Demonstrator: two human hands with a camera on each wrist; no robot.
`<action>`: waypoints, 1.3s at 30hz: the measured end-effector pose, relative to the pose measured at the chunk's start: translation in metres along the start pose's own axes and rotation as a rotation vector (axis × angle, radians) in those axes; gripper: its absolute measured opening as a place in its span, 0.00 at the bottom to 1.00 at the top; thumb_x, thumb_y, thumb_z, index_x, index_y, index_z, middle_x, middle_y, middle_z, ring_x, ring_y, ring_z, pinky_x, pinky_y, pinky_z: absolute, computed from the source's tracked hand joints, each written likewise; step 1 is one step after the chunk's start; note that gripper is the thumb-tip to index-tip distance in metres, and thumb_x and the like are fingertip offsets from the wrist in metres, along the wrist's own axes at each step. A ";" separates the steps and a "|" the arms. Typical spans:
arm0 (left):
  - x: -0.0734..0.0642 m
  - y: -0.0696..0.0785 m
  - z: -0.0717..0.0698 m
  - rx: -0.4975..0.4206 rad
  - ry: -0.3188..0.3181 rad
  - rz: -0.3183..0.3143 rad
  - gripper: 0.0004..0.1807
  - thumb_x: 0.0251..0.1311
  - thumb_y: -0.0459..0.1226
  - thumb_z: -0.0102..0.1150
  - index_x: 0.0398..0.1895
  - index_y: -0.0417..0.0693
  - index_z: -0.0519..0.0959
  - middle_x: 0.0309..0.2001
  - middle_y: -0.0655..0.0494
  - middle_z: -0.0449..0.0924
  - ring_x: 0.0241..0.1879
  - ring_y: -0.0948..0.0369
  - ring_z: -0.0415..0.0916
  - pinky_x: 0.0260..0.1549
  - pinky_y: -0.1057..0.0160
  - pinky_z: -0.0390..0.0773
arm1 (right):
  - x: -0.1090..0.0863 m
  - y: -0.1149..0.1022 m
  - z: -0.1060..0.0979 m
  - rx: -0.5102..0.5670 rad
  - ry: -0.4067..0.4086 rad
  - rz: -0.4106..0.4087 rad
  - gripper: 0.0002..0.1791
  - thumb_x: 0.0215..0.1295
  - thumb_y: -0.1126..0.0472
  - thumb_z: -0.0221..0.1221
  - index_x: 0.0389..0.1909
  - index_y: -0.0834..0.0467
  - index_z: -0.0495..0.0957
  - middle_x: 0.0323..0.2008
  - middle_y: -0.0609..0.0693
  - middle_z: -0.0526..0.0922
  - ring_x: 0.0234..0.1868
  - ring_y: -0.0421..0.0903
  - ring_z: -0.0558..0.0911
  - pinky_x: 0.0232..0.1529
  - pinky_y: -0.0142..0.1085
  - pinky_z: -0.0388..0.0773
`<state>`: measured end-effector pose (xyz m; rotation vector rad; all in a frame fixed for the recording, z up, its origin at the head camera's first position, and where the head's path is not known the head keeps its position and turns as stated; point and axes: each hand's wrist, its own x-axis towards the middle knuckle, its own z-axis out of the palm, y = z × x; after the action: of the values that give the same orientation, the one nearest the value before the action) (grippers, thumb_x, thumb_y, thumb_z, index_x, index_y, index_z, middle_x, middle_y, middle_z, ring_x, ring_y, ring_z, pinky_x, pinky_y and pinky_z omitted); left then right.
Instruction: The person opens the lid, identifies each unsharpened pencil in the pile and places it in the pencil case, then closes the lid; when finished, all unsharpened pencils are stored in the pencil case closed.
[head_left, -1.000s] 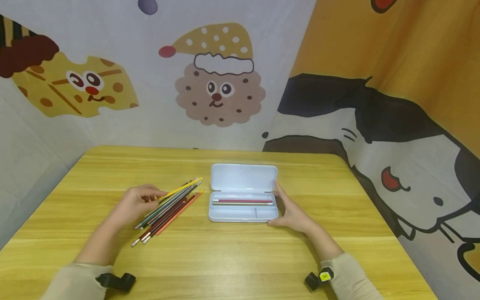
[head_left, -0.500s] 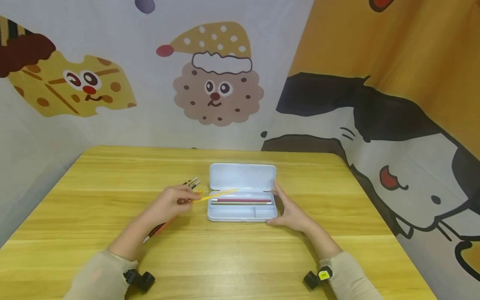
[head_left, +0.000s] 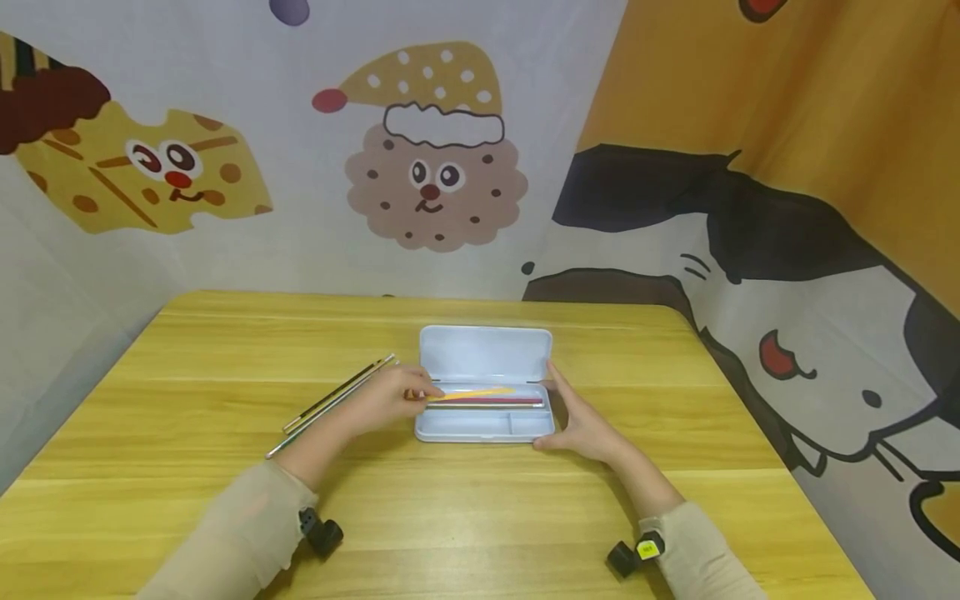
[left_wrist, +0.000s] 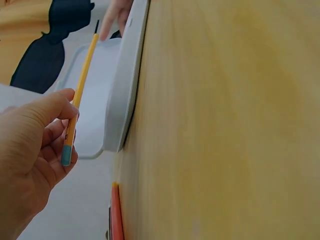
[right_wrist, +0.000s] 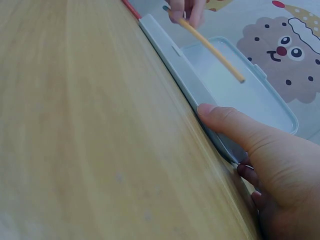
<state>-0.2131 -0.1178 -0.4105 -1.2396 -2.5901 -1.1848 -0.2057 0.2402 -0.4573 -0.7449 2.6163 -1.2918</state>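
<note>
My left hand pinches a yellow pencil between thumb and fingers, over the left part of the white pencil case. The left wrist view shows the teal end of this pencil near the fingers. In the case's back compartment lie a red pencil and a gold-coloured one. My right hand holds the right end of the case, thumb at the front corner and fingers behind. The lid stands open at the back.
Loose pencils lie left of the case, partly hidden by the left forearm. The left wrist view shows an orange-red pencil on the wooden table. A cartoon-printed curtain hangs behind the table.
My left hand has lifted the yellow pencil from the loose pile and carried it right, over the case. The right hand has stayed at the case's right end.
</note>
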 end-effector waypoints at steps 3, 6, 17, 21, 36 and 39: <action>0.008 -0.001 0.004 0.007 -0.036 -0.016 0.13 0.53 0.23 0.60 0.41 0.40 0.86 0.33 0.56 0.80 0.28 0.66 0.69 0.25 0.68 0.75 | 0.000 0.000 -0.001 -0.001 0.001 0.000 0.72 0.40 0.54 0.78 0.76 0.46 0.32 0.65 0.54 0.65 0.69 0.50 0.56 0.69 0.50 0.41; 0.016 -0.004 0.008 0.034 -0.050 -0.006 0.13 0.53 0.24 0.61 0.41 0.41 0.86 0.33 0.57 0.79 0.29 0.65 0.69 0.27 0.67 0.75 | 0.000 0.000 -0.001 -0.002 0.002 -0.001 0.72 0.40 0.54 0.78 0.76 0.46 0.32 0.65 0.54 0.64 0.70 0.51 0.55 0.69 0.52 0.40; 0.036 -0.012 0.021 0.081 -0.036 0.155 0.13 0.48 0.22 0.61 0.38 0.37 0.86 0.31 0.53 0.80 0.31 0.61 0.74 0.33 0.65 0.76 | -0.001 0.001 0.000 -0.007 0.014 0.009 0.72 0.39 0.56 0.78 0.76 0.45 0.33 0.65 0.54 0.65 0.69 0.52 0.57 0.69 0.52 0.42; 0.041 -0.013 0.027 0.090 -0.040 0.169 0.13 0.48 0.22 0.62 0.37 0.38 0.86 0.30 0.53 0.80 0.32 0.61 0.74 0.34 0.67 0.76 | -0.001 -0.003 0.001 -0.012 0.022 0.010 0.72 0.39 0.60 0.78 0.76 0.48 0.34 0.65 0.56 0.65 0.69 0.54 0.57 0.68 0.53 0.42; 0.046 -0.009 0.036 0.146 -0.067 0.132 0.13 0.49 0.21 0.61 0.37 0.40 0.86 0.28 0.54 0.77 0.29 0.62 0.69 0.32 0.66 0.72 | -0.007 -0.044 -0.006 0.002 0.000 0.020 0.68 0.43 0.65 0.76 0.75 0.61 0.35 0.65 0.64 0.64 0.69 0.58 0.56 0.68 0.55 0.42; 0.046 -0.009 0.037 0.141 -0.077 0.107 0.13 0.50 0.22 0.61 0.37 0.40 0.86 0.29 0.54 0.77 0.30 0.62 0.71 0.33 0.67 0.73 | -0.007 -0.042 -0.005 0.008 -0.004 0.019 0.68 0.43 0.64 0.76 0.75 0.61 0.35 0.65 0.64 0.64 0.69 0.57 0.55 0.68 0.54 0.41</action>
<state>-0.2406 -0.0669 -0.4272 -1.3996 -2.5716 -0.9366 -0.1859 0.2260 -0.4224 -0.7188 2.6069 -1.2943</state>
